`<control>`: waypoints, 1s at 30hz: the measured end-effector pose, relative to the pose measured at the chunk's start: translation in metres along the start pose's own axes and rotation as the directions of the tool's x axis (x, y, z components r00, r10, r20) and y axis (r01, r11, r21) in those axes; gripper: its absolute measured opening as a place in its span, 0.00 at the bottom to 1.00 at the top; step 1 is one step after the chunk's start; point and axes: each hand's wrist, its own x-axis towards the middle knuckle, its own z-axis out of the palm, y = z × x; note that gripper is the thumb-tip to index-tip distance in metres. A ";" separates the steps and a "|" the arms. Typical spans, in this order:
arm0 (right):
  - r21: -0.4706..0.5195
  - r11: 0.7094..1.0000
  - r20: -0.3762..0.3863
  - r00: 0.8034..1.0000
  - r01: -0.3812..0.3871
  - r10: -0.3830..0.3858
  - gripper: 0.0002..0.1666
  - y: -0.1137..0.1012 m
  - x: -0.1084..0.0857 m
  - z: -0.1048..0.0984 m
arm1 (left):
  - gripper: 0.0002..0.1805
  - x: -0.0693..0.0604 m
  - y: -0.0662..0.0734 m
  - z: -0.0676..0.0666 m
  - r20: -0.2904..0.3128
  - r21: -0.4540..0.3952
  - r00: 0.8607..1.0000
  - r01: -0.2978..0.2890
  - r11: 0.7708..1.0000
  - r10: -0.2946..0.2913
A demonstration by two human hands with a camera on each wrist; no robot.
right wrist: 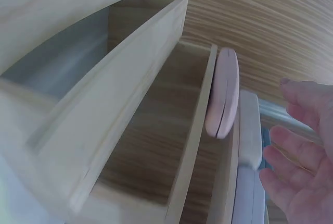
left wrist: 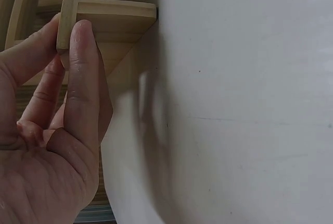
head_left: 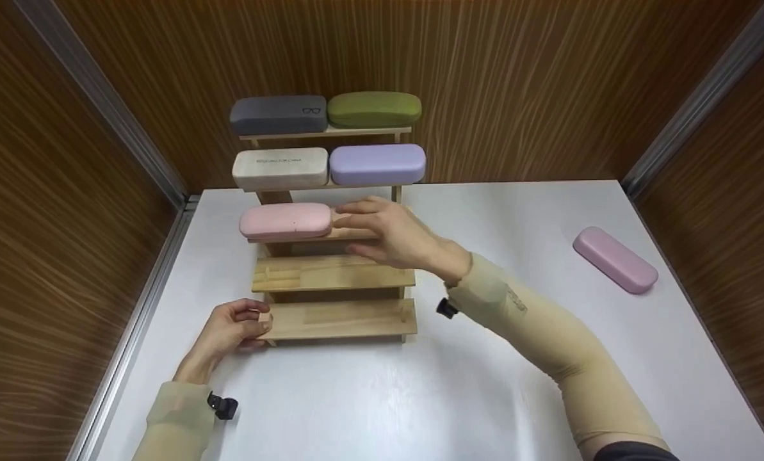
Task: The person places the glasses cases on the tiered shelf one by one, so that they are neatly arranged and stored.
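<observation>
A wooden stepped rack (head_left: 349,320) stands on the white table. My left hand (head_left: 231,330) pinches the left end of its lowest board between thumb and fingers; the left wrist view shows the same hand (left wrist: 57,109) at that board's edge. Over the middle shelf reaches my right hand (head_left: 398,234), fingers spread beside the right end of a pink glasses case (head_left: 285,219). In the right wrist view the palm and fingers of this hand (right wrist: 302,151) hold nothing, and a gap separates them from the pink case (right wrist: 223,94).
Grey (head_left: 279,115) and green (head_left: 375,109) glasses cases sit on the top shelf. Cream (head_left: 280,168) and lavender (head_left: 378,164) cases fill the shelf below. A mauve case (head_left: 615,260) lies on the table at right. Wood-grain walls (head_left: 516,89) enclose the table.
</observation>
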 end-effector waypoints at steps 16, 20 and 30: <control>0.027 0.983 -0.074 0.980 -0.183 0.184 0.23 0.035 -0.096 -0.050 | 0.24 -0.002 0.000 -0.004 -0.007 -0.015 1.000 0.020 1.000 -0.020; 0.018 0.968 -0.081 0.964 -0.252 0.252 0.24 0.043 -0.120 -0.062 | 0.24 -0.001 0.000 -0.003 -0.001 -0.018 1.000 0.025 1.000 -0.025; -0.021 0.907 -0.211 0.889 -0.421 0.408 0.27 0.077 -0.201 -0.082 | 0.24 -0.002 0.000 -0.001 -0.008 -0.018 1.000 0.017 1.000 -0.017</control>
